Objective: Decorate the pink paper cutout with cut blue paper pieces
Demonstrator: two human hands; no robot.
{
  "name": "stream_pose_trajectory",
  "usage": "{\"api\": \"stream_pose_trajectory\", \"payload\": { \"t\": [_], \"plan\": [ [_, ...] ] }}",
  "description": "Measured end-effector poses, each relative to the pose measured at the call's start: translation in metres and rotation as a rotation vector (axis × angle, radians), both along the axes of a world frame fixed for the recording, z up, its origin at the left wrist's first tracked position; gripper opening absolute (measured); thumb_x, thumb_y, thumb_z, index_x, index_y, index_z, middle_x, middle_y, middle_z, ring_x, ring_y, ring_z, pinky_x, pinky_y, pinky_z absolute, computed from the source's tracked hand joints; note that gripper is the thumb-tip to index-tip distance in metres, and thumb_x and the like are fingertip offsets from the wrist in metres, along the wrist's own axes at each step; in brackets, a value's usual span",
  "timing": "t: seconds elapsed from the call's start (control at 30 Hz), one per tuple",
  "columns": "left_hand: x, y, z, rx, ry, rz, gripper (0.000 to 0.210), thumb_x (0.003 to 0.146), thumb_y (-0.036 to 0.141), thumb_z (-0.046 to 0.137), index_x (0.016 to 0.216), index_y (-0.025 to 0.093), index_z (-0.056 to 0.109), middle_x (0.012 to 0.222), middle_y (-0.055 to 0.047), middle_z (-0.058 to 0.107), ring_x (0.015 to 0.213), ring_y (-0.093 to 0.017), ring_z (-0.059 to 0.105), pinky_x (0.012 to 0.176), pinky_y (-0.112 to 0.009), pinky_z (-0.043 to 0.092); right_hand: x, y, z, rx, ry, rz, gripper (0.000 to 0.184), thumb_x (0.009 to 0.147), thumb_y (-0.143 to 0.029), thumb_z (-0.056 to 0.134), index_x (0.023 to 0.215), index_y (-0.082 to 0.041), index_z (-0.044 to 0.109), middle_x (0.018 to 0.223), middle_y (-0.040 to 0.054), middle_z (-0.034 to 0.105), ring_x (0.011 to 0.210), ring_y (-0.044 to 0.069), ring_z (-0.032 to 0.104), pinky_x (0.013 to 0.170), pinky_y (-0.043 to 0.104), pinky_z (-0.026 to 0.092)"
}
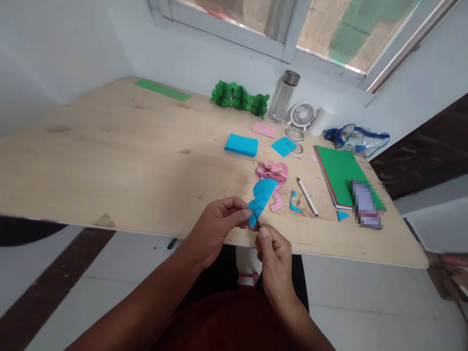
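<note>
Pinching blue paper (264, 193) w/ L hand (227, 219), gripping scissors (prob.) (258, 222) w/ R hand (274, 247); best turn paper thru curves.

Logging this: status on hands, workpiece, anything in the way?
Left hand pinching scalloped blue paper piece. Right hand gripping slender dark tool, mostly hidden, at the paper's lower end. Curved pink paper cutouts close by, blocking neither hand.

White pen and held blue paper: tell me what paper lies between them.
Head view: pink paper and a blue scrap lie between the held blue paper and white pen.
</note>
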State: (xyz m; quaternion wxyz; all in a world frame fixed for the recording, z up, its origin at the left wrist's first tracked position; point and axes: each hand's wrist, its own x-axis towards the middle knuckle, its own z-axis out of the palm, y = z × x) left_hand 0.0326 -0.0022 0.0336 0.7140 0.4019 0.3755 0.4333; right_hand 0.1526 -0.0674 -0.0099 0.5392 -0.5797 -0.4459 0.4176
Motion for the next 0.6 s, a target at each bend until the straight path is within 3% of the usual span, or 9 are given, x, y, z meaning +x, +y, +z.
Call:
{"api": "stream_pose_trajectory", "payload": {
  "t": [0.27, 0.6],
  "plan": [
    [0.0019, -0.0023, 0.0006, -0.005, -0.017, 0.021, 0.010, 0.067, 0.021, 0.070, 0.061, 0.016, 0.064, 0.057, 0.002, 0.060, 0.060, -0.011, 0.051, 0.063, -0.024, 0.041, 0.0005, -0.0006, 0.0048, 0.010, -0.055, -0.011, 0.039, 0.091, -0.042, 0.045, 0.060, -0.020, 0.039, 0.057, -0.0047, 0.031, 0.053, 0.010, 0.028, 0.049, 0.024, 0.022],
    [0.0056, -0.0063, 0.0005, -0.017, -0.036, 0.042, 0.013, 0.071, 0.021, 0.068, 0.062, 0.015, 0.062, 0.061, 0.000, 0.061, 0.063, -0.013, 0.054, 0.068, -0.027, 0.043, -0.0028, -0.0020, 0.0011, 0.005, 0.101, -0.011, 0.041, 0.091, -0.045, 0.046, 0.060, -0.020, 0.038, 0.056, -0.0058, 0.029, 0.050, 0.009, 0.024, 0.046, 0.023, 0.019]
  ]
}}
